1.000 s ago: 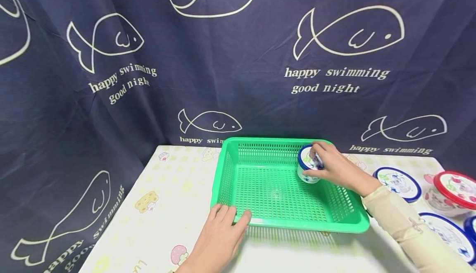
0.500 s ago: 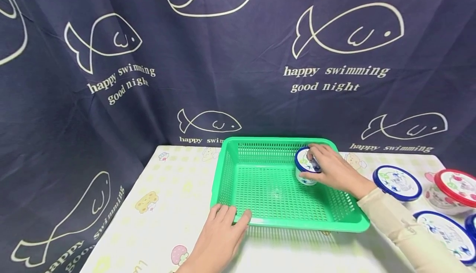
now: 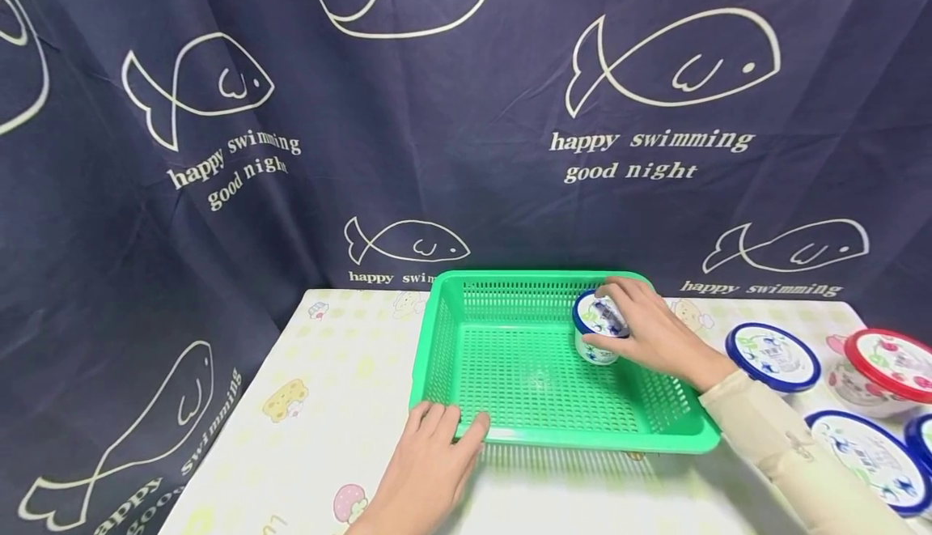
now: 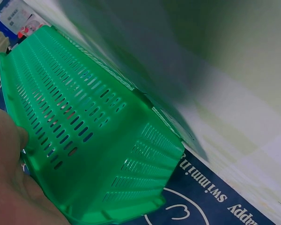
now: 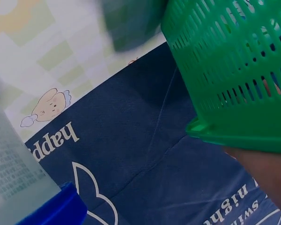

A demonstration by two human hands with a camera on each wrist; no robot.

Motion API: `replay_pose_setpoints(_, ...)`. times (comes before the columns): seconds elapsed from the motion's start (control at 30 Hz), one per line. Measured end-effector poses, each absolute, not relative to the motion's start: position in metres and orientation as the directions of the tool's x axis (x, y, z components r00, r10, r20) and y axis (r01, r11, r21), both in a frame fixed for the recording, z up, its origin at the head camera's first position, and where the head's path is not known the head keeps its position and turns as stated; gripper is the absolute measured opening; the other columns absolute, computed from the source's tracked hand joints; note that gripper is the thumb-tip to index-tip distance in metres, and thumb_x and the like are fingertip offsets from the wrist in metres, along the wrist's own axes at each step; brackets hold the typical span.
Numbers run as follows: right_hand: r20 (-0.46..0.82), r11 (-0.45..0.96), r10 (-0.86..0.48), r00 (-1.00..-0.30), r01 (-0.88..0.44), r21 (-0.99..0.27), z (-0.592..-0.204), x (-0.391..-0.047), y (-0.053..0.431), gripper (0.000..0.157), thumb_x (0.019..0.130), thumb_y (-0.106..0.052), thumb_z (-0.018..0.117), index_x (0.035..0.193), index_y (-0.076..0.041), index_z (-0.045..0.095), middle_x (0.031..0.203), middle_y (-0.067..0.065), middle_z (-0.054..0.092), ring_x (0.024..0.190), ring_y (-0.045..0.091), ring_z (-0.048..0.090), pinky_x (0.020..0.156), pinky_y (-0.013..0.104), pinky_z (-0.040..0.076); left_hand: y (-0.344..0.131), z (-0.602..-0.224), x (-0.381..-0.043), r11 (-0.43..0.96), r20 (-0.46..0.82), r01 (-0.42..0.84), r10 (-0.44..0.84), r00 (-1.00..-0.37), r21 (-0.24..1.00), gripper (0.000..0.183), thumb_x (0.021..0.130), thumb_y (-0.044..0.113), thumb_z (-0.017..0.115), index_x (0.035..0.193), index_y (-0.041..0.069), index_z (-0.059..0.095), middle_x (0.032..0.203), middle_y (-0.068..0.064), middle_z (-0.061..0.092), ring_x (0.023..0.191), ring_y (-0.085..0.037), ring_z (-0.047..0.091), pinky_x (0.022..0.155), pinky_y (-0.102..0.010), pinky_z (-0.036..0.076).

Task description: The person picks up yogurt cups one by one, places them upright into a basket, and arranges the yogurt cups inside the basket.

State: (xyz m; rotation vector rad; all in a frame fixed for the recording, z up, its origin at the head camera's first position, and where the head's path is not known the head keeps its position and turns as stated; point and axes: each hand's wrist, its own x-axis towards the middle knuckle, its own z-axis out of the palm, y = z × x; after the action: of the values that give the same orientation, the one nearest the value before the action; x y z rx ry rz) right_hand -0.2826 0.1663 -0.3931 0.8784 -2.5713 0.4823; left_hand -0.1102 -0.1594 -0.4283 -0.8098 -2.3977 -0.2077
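A green plastic basket (image 3: 575, 435) with slotted walls stands on the table. My left hand (image 3: 429, 458) grips its near-left rim, fingers hooked over the edge; the left wrist view shows this hand (image 4: 14, 173) against the basket's outer side (image 4: 107, 164). Inside the basket, toward the right, is a clear round food container (image 3: 599, 346) with a blue-edged, printed lid. My right hand (image 3: 644, 329) holds that container by the lid, fingers on its far side and thumb on the near side. Whether its base touches the basket floor I cannot tell.
To the right stand more lidded containers: a blue-lidded one (image 3: 773, 357), a red-lidded one (image 3: 891, 363), a larger blue-lidded one (image 3: 866, 460), and another cut off by the frame edge. A dark blue curtain (image 3: 451, 130) hangs behind the patterned tablecloth (image 3: 349, 405).
My right hand has shifted the blue-lidded container slightly left and nearer within the basket. The left hand keeps its grip on the rim.
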Motion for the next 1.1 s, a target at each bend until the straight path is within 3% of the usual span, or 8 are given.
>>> replay_pose_setpoints(0.4, 0.484, 0.791, -0.432, -0.761, -0.577, -0.202, -0.375, -0.255, 0.2, 0.073, 0.073, -0.048, 0.067, 0.131, -0.013, 0.041, 0.128, 0.006, 0.044, 0.119, 0.03, 0.035, 0.095, 0.05, 0.027, -0.158, -0.431, -0.11, 0.804, 0.576, 0.593, 0.5, -0.647, -0.031, 0.035, 0.096, 0.031, 0.028, 0.116, 0.018, 0.054, 0.082, -0.003, 0.048, 0.076, -0.022, 0.044, 0.085, -0.044, 0.035)
replay_pose_setpoints(1.1, 0.511, 0.854, -0.34, -0.789, -0.486, -0.183, -0.349, -0.208, 0.236, 0.075, 0.075, -0.039, 0.068, 0.136, -0.012, 0.035, 0.126, 0.015, 0.043, 0.116, 0.037, 0.035, 0.097, 0.053, 0.023, -0.16, -0.433, -0.109, 0.803, 0.579, 0.593, 0.512, -0.635, -0.06, 0.035, 0.096, 0.031, 0.027, 0.115, 0.018, 0.054, 0.08, 0.001, 0.046, 0.074, -0.021, 0.044, 0.083, -0.043, 0.035)
